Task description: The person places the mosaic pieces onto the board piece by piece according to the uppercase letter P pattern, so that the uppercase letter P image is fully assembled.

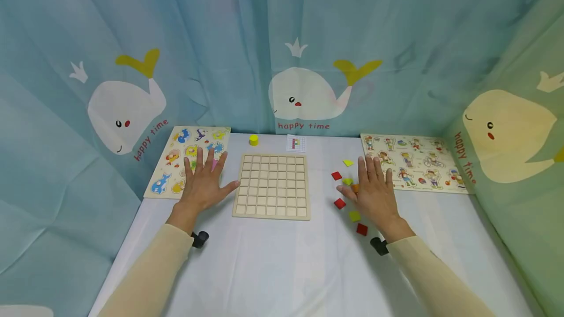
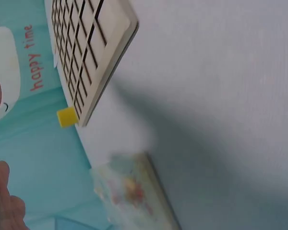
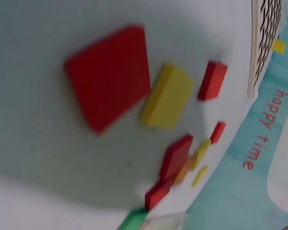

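Observation:
My left hand (image 1: pixel 203 187) hovers with spread fingers between the sea-animal puzzle board (image 1: pixel 161 167) and the wooden grid board (image 1: pixel 271 218), holding nothing. The grid's square cells hold no tiles. On the right, my right hand (image 1: pixel 375 194) is held out flat, fingers straight, above several loose coloured square tiles. Among them are a red tile (image 1: pixel 340 203), a yellow-green tile (image 1: pixel 354 216) and a dark red tile (image 1: pixel 362 229). An orange tile (image 1: pixel 355 188) is partly covered by the hand. In the right wrist view a green piece (image 3: pixel 133 220) shows at the bottom edge.
A yellow cylinder (image 1: pixel 253 140) and a small printed pattern card (image 1: pixel 296 143) lie behind the grid. Back right is a puzzle board with people figures (image 1: pixel 423 163). Blue whale-print curtains (image 1: pixel 220 62) enclose the white table (image 1: pixel 282 268).

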`<state>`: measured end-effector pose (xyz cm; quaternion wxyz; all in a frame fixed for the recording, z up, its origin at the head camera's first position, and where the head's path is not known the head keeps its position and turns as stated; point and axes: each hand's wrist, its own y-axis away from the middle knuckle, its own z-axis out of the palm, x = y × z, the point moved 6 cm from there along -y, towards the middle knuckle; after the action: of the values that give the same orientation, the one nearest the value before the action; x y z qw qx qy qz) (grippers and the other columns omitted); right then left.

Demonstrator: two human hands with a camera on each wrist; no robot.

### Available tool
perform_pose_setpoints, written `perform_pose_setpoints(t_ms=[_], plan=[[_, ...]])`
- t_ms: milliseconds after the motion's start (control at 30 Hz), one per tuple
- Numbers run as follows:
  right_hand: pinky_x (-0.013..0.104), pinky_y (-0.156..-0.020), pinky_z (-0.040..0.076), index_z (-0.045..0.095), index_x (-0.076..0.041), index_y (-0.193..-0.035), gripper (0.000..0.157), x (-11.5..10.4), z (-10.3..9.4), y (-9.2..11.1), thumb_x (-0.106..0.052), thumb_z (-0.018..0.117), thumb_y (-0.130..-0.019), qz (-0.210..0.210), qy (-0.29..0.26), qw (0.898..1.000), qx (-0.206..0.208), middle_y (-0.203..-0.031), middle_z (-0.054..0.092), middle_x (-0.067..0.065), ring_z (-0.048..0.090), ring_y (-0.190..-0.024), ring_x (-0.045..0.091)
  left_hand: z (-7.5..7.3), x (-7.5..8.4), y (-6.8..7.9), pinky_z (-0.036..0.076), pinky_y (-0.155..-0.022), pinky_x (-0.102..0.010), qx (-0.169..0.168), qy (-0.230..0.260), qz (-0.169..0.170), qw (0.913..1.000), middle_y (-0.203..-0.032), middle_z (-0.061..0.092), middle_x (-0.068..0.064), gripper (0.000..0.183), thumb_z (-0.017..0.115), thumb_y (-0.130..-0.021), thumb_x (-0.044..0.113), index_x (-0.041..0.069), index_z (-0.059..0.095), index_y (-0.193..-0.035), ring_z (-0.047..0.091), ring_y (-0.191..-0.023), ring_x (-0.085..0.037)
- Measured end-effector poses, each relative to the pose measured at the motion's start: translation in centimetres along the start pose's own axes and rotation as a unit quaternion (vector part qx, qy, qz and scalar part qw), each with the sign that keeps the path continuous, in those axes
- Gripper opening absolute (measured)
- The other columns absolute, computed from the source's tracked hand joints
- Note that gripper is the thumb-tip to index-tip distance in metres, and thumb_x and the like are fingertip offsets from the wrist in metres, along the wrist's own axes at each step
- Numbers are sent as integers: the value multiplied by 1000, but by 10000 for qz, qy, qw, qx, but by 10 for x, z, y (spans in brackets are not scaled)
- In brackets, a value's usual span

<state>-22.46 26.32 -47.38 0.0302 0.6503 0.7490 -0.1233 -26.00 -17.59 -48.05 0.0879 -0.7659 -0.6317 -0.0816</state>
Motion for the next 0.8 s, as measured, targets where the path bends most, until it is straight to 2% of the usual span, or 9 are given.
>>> perform_pose_setpoints(t_ms=[200,367,567,800], plan=[[66,-131,9,7,7,-166,102,-20,16,2,-61,52,-105,-260,-154,9994,-167,-175,7,27,3,-164,44,14,10,3,-10,-131,-64,-85,101,175,9998,-177,6,-21,99,53,-98,72,14,17,-171,-10,-164,-42],[64,-132,13,15,9,-165,100,-43,34,2,-58,58,-103,-486,-76,9984,-289,-174,13,27,10,-163,45,31,24,10,4,-134,-59,-177,184,398,9989,-176,9,-22,98,55,-100,66,6,19,-169,-2,-164,-42],[62,-133,14,20,8,-164,98,-72,56,3,-58,59,-102,-699,1,9945,-781,-174,17,25,12,-163,43,56,44,18,7,-135,-54,-782,364,578,9946,-177,4,-20,102,55,-101,65,1,12,-169,-3,-165,-39],[63,-133,13,22,6,-165,95,-89,76,6,-58,57,-103,-844,-138,9854,-1473,-174,19,24,14,-163,41,72,55,22,12,-136,-50,-1288,520,589,9885,-177,2,-22,108,57,-100,66,-2,8,-168,-1,-165,-38]])
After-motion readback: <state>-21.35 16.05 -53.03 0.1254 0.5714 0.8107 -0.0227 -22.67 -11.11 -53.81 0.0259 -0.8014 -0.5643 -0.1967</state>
